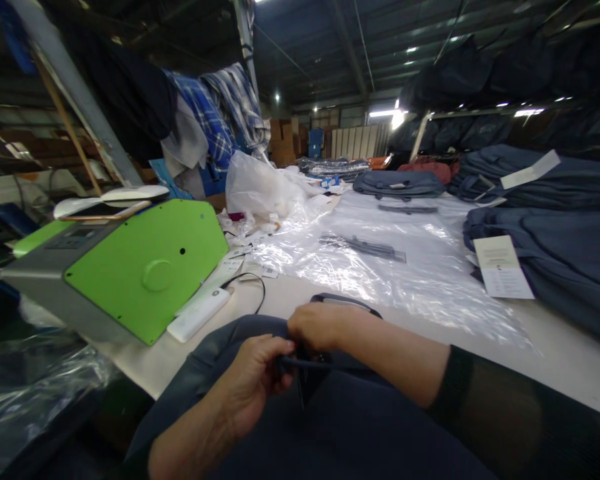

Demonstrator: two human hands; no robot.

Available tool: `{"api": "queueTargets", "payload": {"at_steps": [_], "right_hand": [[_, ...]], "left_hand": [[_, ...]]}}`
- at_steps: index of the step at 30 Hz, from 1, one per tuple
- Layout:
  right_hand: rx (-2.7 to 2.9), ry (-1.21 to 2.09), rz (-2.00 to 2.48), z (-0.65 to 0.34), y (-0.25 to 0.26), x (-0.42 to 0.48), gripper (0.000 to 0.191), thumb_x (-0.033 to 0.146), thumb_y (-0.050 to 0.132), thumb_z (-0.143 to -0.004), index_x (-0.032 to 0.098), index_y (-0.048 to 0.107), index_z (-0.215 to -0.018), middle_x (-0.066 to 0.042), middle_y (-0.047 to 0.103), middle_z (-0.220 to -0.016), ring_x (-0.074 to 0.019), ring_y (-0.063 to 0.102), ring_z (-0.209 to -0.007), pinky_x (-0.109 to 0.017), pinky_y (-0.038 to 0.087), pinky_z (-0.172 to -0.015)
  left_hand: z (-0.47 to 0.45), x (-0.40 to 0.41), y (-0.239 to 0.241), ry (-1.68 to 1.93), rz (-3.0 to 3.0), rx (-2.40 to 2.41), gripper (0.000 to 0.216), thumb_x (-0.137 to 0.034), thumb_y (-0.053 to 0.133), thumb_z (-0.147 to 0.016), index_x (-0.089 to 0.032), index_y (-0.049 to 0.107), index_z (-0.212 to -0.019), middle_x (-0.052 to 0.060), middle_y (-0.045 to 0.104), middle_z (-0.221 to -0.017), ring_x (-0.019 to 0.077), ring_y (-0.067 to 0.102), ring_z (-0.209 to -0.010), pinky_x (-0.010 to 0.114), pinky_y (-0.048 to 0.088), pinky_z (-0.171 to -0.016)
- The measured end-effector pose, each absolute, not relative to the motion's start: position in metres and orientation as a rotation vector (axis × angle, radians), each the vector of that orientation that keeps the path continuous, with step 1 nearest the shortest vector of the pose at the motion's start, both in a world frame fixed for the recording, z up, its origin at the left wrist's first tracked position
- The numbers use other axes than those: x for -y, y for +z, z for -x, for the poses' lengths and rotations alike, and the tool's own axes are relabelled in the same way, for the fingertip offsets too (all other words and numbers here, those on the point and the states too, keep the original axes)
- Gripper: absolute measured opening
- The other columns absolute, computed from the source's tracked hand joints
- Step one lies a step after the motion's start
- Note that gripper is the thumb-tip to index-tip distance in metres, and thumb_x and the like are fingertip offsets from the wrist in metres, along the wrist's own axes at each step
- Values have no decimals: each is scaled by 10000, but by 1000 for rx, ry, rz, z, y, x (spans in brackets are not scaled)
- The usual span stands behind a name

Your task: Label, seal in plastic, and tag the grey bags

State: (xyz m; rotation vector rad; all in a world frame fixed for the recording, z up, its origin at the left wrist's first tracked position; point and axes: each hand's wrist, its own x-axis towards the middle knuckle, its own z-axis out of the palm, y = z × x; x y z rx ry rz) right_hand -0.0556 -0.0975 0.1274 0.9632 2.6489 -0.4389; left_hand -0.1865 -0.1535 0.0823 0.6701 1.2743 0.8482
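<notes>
Lower centre of frame: left hand (pixel 253 380) pinches a dark strap (pixel 305 364) of the navy bag (pixel 330 427); right hand (pixel 317 327) closes on the same spot. Work appears mid-step: this bag remains unwrapped. Folded bags (pixel 555 260) are stacked at right, plastic sheeting (pixel 380 267) beyond, green machine (pixel 130 273) at left.

The right hand (pixel 317 327) hides its own fingertips, and the dark bag (pixel 330 427) (lower part) runs off the bottom edge.

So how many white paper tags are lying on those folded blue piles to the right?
2: one tag on the near pile, one tag on the far pile. Others may be hidden.
</notes>
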Motion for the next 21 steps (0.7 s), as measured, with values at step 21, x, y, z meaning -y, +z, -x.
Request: {"api": "queueTargets", "payload": {"at_steps": [21], "right_hand": [[-2764, -881, -1381, 40, 75, 138, 263, 110, 559, -864, 155, 559, -1123, -95, 633, -1113, -208, 623, -996, -285, 473, -826]], "left_hand": [[221, 149, 22, 431, -1481, -1549, 169, -222, 561, -652, -177, 496, -504, -35, 468, -442, 110, 444, -368, 198, 271, -388]]}}
